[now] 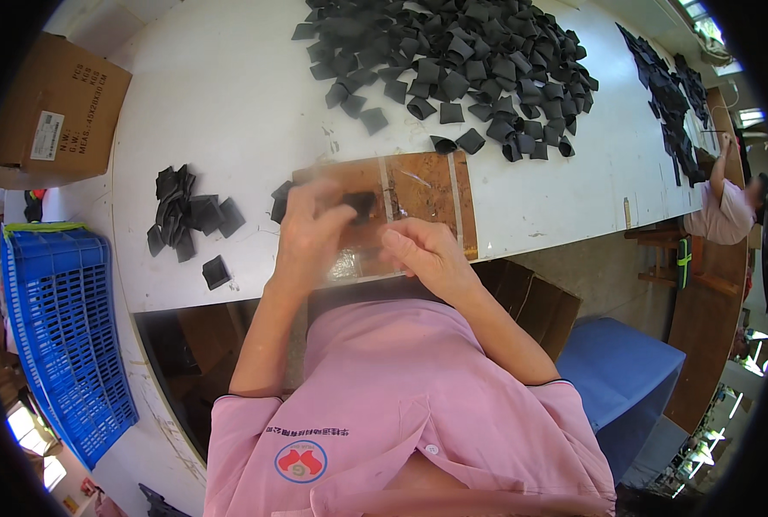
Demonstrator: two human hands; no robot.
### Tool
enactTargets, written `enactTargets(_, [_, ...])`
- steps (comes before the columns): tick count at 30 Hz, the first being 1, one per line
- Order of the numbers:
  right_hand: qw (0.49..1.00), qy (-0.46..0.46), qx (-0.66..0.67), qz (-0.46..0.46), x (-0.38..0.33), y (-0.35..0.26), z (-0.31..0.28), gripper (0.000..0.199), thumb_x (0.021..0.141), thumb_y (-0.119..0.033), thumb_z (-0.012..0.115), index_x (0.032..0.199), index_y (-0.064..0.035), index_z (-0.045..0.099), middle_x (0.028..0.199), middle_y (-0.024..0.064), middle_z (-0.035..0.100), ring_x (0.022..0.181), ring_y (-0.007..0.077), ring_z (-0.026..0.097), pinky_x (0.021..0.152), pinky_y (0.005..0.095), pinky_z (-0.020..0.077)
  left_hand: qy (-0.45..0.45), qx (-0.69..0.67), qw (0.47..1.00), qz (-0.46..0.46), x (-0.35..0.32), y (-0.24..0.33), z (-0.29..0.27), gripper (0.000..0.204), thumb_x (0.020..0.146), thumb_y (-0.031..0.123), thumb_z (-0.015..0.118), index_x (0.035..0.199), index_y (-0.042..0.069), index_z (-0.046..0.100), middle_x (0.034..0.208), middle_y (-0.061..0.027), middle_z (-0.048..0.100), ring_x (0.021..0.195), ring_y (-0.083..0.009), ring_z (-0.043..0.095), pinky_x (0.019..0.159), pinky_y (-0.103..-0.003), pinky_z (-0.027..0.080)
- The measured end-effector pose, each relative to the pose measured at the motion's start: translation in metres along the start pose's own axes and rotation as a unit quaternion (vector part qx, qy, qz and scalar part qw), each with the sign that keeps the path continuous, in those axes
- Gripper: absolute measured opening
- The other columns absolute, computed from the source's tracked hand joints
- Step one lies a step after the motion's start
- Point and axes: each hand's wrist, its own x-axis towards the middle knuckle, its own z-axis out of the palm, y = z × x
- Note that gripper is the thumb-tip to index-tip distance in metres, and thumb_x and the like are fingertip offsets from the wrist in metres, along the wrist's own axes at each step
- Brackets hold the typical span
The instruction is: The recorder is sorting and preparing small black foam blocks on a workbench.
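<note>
My left hand [308,231] is smeared by motion over the left part of a brown board [431,198] on the white table. A small black fabric piece [360,203] lies by its fingertips; whether they touch it cannot be made out. My right hand [431,252] is closed at the board's near edge, thumb and fingers pressed together, what is between them hidden. Another black piece [280,203] shows just left of my left hand. Further left lie a loose heap of flat black pieces [177,207] and a single black square [216,272].
Beyond the board spreads a large pile of black fabric sleeves [479,69]. A cardboard box [56,112] and a blue plastic crate [69,336] stand at the left. At right are a blue bin [621,366], more black pieces [664,99] and another person [724,207].
</note>
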Motion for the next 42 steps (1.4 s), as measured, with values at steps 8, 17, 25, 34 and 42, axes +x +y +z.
enactTargets(8, [0.900, -0.028, 0.416, 0.130, 0.004, -0.006, 0.014, 0.014, 0.085, -0.016, 0.054, 0.085, -0.0026, 0.056, 0.070, 0.0024, 0.055, 0.059, 0.0075, 0.050, 0.051, 0.0202, 0.0421, 0.124, -0.414, 0.830, -0.353, -0.022, 0.063, 0.003, 0.011, 0.079, 0.003, 0.059, 0.088, 0.000, 0.054, 0.084, -0.0051, 0.057, 0.069, -0.0071, 0.053, 0.061, -0.018, 0.041])
enactTargets(17, [0.891, -0.022, 0.427, 0.150, -0.003, -0.002, 0.004, 0.017, 0.083, -0.017, 0.056, 0.088, -0.0016, 0.055, 0.070, 0.0035, 0.054, 0.058, 0.0094, 0.051, 0.049, 0.0221, 0.0412, 0.062, -0.516, 0.744, -0.421, -0.020, 0.064, 0.005, 0.005, 0.079, 0.005, 0.059, 0.078, 0.001, 0.057, 0.067, -0.0038, 0.059, 0.056, -0.0069, 0.052, 0.053, -0.018, 0.041])
enactTargets(25, [0.955, 0.097, -0.106, -0.259, -0.018, -0.018, -0.002, 0.010, 0.071, -0.005, 0.064, 0.078, -0.0002, 0.058, 0.074, 0.0089, 0.053, 0.059, 0.0208, 0.051, 0.049, 0.0279, 0.0410, 0.032, -0.189, 0.973, -0.129, -0.013, 0.066, 0.001, 0.009, 0.076, 0.001, 0.061, 0.076, -0.003, 0.054, 0.067, -0.0049, 0.056, 0.054, -0.0081, 0.048, 0.050, -0.018, 0.038])
enactTargets(34, [0.886, 0.236, -0.231, -0.324, -0.003, -0.015, 0.008, 0.007, 0.068, 0.004, 0.058, 0.075, 0.0016, 0.057, 0.068, 0.0068, 0.052, 0.054, 0.0178, 0.050, 0.044, 0.0275, 0.0394, 0.155, -0.465, 0.766, -0.416, 0.004, 0.087, 0.001, 0.013, 0.074, -0.006, 0.055, 0.083, 0.002, 0.051, 0.067, -0.0047, 0.055, 0.037, -0.0032, 0.037, 0.033, -0.018, 0.029])
enactTargets(42, [0.859, -0.139, 0.488, 0.069, -0.007, -0.006, -0.003, 0.010, 0.079, -0.011, 0.056, 0.075, -0.0016, 0.056, 0.063, -0.0009, 0.048, 0.051, 0.0041, 0.034, 0.046, 0.0161, 0.0254, 0.100, -0.505, 0.783, -0.349, -0.006, 0.074, 0.005, 0.014, 0.073, -0.007, 0.051, 0.085, 0.001, 0.051, 0.070, -0.0012, 0.052, 0.042, -0.0010, 0.036, 0.038, -0.016, 0.028])
